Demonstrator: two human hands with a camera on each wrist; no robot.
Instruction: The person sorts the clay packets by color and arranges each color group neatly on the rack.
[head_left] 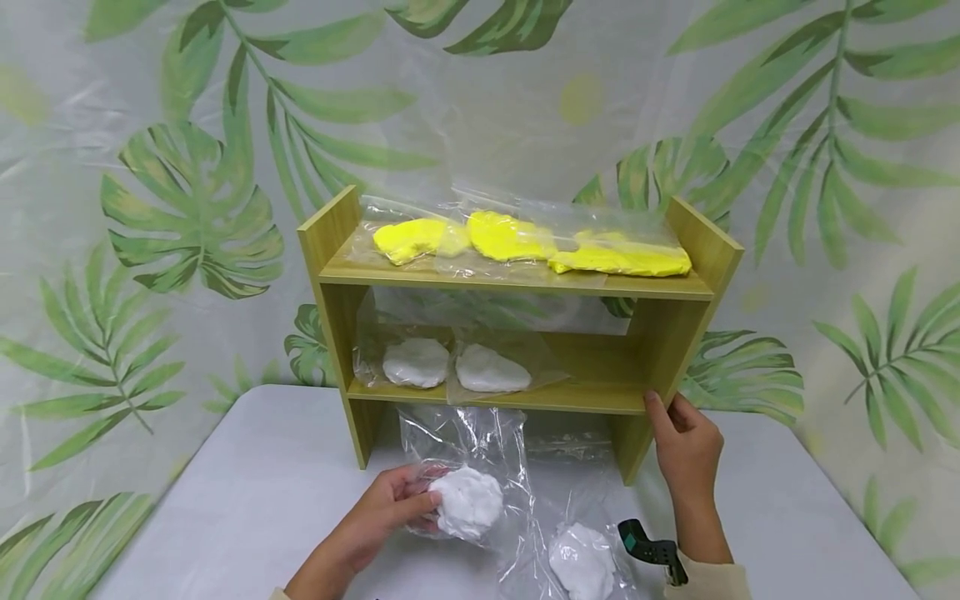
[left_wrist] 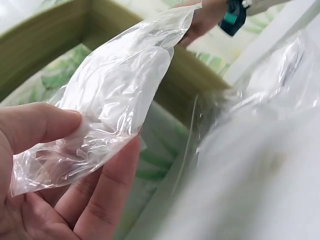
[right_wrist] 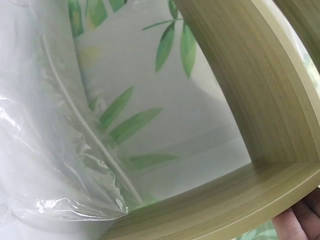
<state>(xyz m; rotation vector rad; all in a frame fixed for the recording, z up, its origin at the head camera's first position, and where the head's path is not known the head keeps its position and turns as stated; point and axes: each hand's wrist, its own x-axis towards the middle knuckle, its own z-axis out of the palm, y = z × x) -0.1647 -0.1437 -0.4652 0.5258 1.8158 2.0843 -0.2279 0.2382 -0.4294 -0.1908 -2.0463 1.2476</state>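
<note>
In the head view my left hand holds a clear plastic bag with a white clay-like lump in it, in front of the wooden shelf. The left wrist view has the thumb on top of the bag and the fingers beneath. At the shelf's right side panel, my right hand grips the edge, thumb at the front by the middle board. The right wrist view catches only some fingers at that panel. Another bagged white lump lies on the table, right of the left hand.
Several bagged yellow lumps lie along the top board. On the middle board, two bagged white lumps, one at the left and one beside it, sit left of centre. A leaf-print cloth hangs behind the white table.
</note>
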